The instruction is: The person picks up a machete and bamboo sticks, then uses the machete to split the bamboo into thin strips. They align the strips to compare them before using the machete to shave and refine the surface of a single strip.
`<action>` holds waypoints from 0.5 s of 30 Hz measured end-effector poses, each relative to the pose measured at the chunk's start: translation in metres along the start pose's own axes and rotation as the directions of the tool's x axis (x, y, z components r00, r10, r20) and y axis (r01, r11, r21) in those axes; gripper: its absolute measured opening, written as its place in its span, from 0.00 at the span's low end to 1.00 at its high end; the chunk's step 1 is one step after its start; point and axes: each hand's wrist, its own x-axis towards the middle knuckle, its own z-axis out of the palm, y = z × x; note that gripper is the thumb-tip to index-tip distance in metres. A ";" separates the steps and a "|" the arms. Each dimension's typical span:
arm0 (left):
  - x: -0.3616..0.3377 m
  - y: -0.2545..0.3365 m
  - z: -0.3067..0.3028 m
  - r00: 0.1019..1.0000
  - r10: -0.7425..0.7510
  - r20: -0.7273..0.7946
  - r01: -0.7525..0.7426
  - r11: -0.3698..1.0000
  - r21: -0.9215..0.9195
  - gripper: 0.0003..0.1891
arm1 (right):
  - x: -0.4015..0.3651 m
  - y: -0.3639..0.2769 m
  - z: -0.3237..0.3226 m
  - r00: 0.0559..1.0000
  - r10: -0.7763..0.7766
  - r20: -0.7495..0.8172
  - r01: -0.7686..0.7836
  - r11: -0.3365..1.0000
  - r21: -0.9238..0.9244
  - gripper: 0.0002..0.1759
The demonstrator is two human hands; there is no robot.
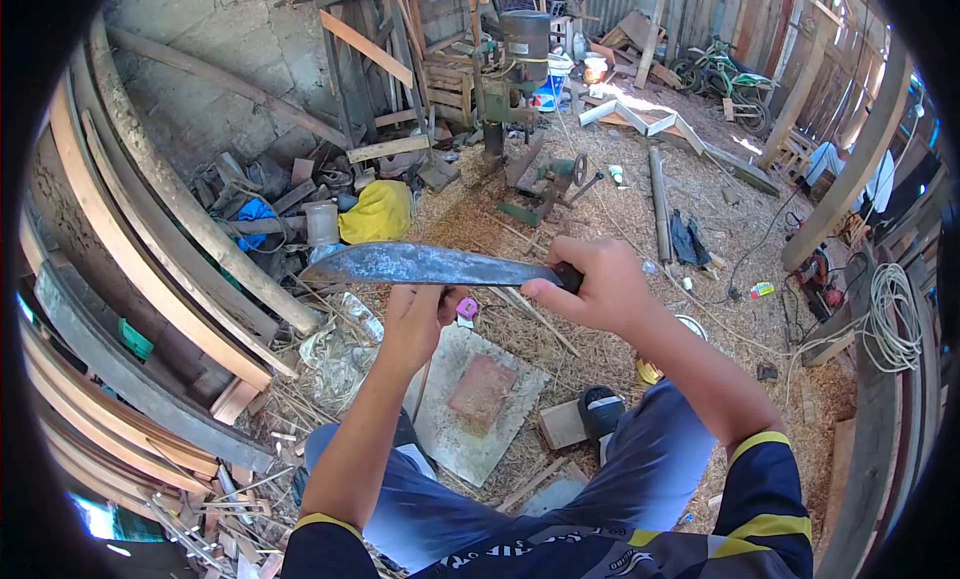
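Note:
A machete with a long, worn grey blade lies level in front of me, its tip to the left. My right hand is closed around its dark handle, thumb along the near side. Below and behind the middle of the blade is my left hand, fingers curled. The blade covers its upper part, so what it grips, if anything, is hidden. On the ground below sits a flat grey board with a reddish-brown square slab on it. A small pink-purple round object shows beside my left hand.
Curved timber planks lean along the left. Ahead stand a green metal machine and a yellow cloth. A wooden post, coiled cable and a seated person are on the right. Wood shavings cover the ground.

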 end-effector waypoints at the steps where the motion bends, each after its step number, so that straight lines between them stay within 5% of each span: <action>1: -0.001 -0.001 -0.002 0.999 0.025 0.022 -0.026 0.999 0.028 0.15 | 0.001 -0.001 -0.001 1.000 -0.008 -0.004 0.008 1.000 -0.005 0.28; 5: -0.004 -0.006 -0.005 0.981 0.128 0.148 -0.152 0.975 0.164 0.14 | -0.001 -0.008 -0.002 0.999 -0.030 -0.018 0.030 1.000 -0.007 0.29; 8: -0.006 -0.014 -0.005 0.993 0.073 0.097 -0.079 0.995 0.061 0.12 | -0.001 -0.014 0.000 0.999 -0.036 -0.019 0.036 0.999 -0.013 0.30; 15: -0.016 0.003 0.013 0.993 0.107 -0.042 -0.092 0.959 0.267 0.10 | -0.003 -0.020 0.008 1.000 -0.017 -0.005 0.017 1.000 0.016 0.29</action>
